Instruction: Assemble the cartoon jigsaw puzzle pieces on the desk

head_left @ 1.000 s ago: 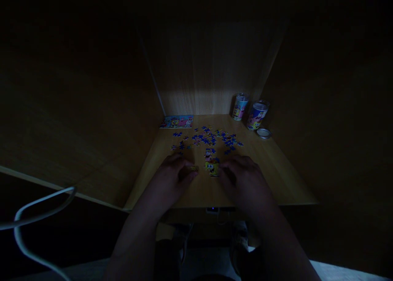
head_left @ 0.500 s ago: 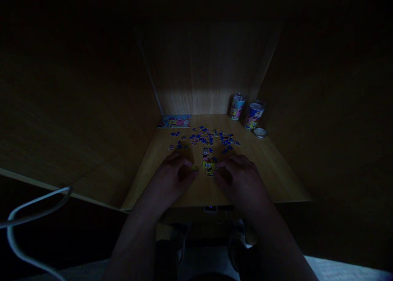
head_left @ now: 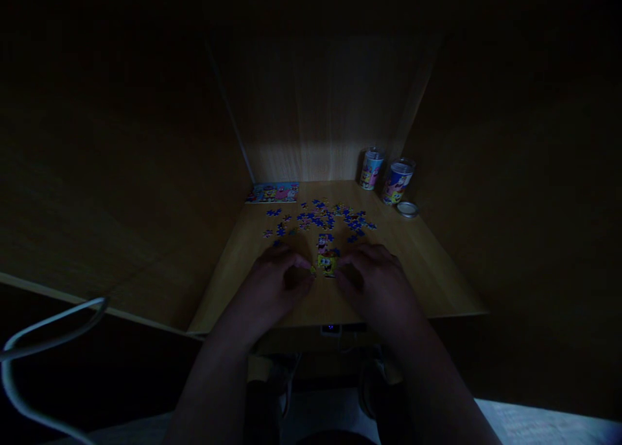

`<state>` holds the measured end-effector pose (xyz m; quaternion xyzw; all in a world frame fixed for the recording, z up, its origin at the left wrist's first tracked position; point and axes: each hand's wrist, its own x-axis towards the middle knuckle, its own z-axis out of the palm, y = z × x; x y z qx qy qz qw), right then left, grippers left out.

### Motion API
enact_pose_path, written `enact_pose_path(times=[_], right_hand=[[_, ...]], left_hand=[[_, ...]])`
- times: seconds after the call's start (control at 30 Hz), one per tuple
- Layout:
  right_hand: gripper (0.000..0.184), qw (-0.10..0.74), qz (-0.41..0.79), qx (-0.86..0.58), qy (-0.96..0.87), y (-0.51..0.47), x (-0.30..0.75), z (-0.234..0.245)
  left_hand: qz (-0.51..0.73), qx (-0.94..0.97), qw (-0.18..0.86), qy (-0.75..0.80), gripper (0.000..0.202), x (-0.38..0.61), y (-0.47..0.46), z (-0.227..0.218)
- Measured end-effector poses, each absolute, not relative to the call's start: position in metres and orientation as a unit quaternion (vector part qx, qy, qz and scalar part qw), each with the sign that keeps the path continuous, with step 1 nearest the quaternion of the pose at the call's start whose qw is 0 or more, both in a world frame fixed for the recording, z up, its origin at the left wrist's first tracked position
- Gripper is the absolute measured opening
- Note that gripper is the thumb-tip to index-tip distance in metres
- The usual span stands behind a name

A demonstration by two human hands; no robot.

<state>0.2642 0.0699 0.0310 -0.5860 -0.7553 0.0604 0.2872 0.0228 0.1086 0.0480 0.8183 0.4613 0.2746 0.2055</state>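
A small joined section of jigsaw puzzle [head_left: 327,264], with a yellow cartoon face and a pink one above it, lies on the wooden desktop [head_left: 413,289]. Just left of it, my left hand [head_left: 275,280] pinches a yellow puzzle piece [head_left: 312,271] between thumb and forefinger, with a narrow gap to the section. On the other side, my right hand [head_left: 376,283] has its thumb and forefinger at the section's right edge, steadying it. Its fingertips partly cover that edge. Loose puzzle pieces [head_left: 318,219], many blue side up, are scattered beyond both hands.
Two cartoon-printed cans [head_left: 371,170] with clear tops stand at the back right, a round lid [head_left: 407,209] before them. At the back left lies a cartoon picture sheet [head_left: 273,192]. Wooden panels enclose the desk; a white cable [head_left: 29,406] hangs at lower left.
The yellow piece in my left hand has come closer to the joined section and looks turned more upright. My right hand stays at the section's edge. The whole view has shifted slightly.
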Motion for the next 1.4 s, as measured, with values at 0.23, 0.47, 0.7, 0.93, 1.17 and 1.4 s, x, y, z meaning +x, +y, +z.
enact_pose_path(times=[0.23,0.47,0.7,0.93,1.17,1.4], right_hand=[[0.001,0.293,0.058,-0.582,-0.756,0.070,0.265,0.028],[0.003,0.294,0.048,-0.578,-0.760,0.070,0.265,0.027],[0.001,0.286,0.050,-0.578,-0.762,0.070,0.264,0.030],[0.001,0.282,0.039,-0.579,-0.764,0.069,0.264,0.029],[0.001,0.276,0.042,-0.582,-0.764,0.069,0.263,0.031],[0.002,0.277,0.046,-0.580,-0.764,0.070,0.263,0.030]], left_hand=[[0.270,0.822,0.222,0.450,0.008,0.023,0.108,0.045],[0.296,0.827,0.229,0.419,0.018,0.031,0.106,0.041],[0.302,0.828,0.226,0.415,0.020,0.035,0.104,0.041],[0.294,0.838,0.199,0.415,0.017,0.037,0.104,0.040],[0.299,0.849,0.176,0.398,0.016,0.037,0.102,0.042],[0.280,0.874,0.113,0.380,0.016,0.035,0.101,0.037]])
